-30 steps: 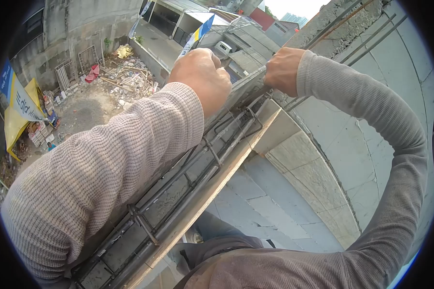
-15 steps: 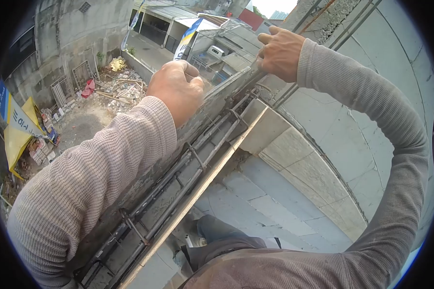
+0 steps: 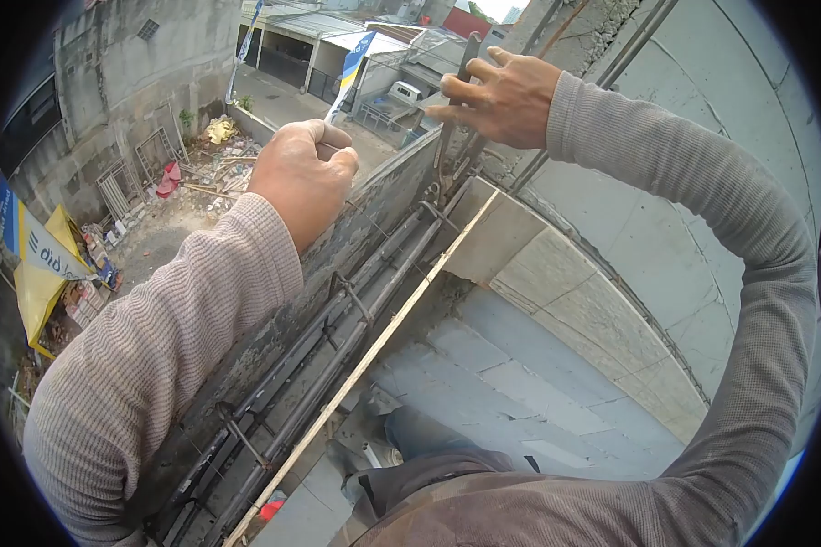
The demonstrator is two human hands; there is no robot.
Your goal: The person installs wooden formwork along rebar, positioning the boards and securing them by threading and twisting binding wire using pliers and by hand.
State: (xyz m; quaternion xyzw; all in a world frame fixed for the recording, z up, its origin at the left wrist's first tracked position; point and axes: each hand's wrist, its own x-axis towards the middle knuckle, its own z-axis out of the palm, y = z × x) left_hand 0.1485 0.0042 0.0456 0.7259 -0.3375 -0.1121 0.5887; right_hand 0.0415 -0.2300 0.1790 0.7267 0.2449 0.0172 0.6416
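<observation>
My left hand [image 3: 303,173] is held above the top of the wall, its thumb and fingers curled together; anything between them is too small or hidden to make out. To its right, my right hand [image 3: 506,96] has its fingers spread, with the fingertips near an upright dark metal piece [image 3: 447,137] at the far wall end. Whether they touch it I cannot tell. Below both hands a cage of steel bars [image 3: 337,319] with bent ties lies along the trough between the wall [image 3: 292,333] and a wooden board [image 3: 374,351].
Grey slabs [image 3: 511,383] lie below on the right, beside a curved concrete edge [image 3: 593,319]. At the left, beyond the wall, the ground drops to a rubble-strewn yard [image 3: 160,242] with a yellow and blue banner [image 3: 46,246]. A red object [image 3: 271,510] sits beside the board.
Both hands have moved left in the view. My right hand has gone from closed to spread fingers. The dark metal piece near it now shows, and the view has shifted.
</observation>
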